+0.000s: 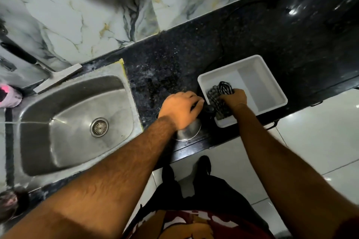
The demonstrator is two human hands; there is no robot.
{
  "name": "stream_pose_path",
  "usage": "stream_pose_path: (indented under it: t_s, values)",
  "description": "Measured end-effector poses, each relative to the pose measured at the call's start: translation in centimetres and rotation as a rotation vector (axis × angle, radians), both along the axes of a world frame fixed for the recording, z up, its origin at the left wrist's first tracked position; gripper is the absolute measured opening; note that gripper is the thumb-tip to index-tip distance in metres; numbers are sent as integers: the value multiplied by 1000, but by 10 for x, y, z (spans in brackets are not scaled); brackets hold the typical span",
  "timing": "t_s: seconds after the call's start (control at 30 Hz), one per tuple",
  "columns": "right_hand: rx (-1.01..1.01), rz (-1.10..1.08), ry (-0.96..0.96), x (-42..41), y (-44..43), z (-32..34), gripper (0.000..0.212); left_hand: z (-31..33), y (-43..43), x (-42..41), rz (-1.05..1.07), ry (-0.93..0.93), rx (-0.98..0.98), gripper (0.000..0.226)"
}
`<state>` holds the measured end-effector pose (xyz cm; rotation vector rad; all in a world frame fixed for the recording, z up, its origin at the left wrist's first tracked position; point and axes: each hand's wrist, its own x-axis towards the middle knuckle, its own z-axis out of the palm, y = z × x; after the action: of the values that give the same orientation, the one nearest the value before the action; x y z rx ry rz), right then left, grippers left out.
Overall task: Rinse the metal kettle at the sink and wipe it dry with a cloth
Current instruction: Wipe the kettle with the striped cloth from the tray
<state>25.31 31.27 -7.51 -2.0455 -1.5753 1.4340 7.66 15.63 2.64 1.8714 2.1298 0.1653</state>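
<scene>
The metal kettle (189,131) stands on the black granite counter (272,44) just right of the steel sink (73,122). My left hand (180,108) rests over its top, fingers closed around the black handle, hiding most of the kettle. A black-and-white checked cloth (217,95) lies in the near-left corner of a white plastic tub (272,87). My right hand (234,98) is inside the tub, closed on the cloth.
The sink basin is dry-looking, its drain (99,127) in the middle. A squeegee-like tool (58,77) lies behind the sink, and a pink bottle (9,97) stands at the far left. A black cord (223,44) runs across the counter. White floor tiles lie below.
</scene>
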Motion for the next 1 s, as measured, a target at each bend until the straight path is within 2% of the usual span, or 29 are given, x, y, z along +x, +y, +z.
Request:
stream_pose_path:
  t_s: [0.2,0.33,0.5,0.57,0.63,0.7,0.77,0.9,1.0]
  values:
    - [163,-256,328,31,-70,57,48,6,10,-11,-11,-97,-149,51]
    - [162,-340,374,25,-157,60,56,2,14,-14,18,-159,-170,48]
    - [40,-346,299,-34,-229,53,36,-4,12,-11,10,-120,-85,50]
    - [14,-366,346,-71,-249,61,56,-6,13,-11,-3,-69,-72,52]
    - [82,-403,424,-99,-263,72,77,-8,14,-10,-9,-34,-68,51]
    - [226,-422,480,-114,-270,83,80,-9,17,-11,-9,-18,-93,52]
    - [277,-517,541,-116,-266,84,74,-10,17,-13,-10,-21,-100,53]
    - [68,-784,581,-105,-249,52,71,-9,11,-11,-6,-72,-19,54]
    - [-87,-877,615,-115,-265,46,56,-10,12,-11,-15,-56,-5,57]
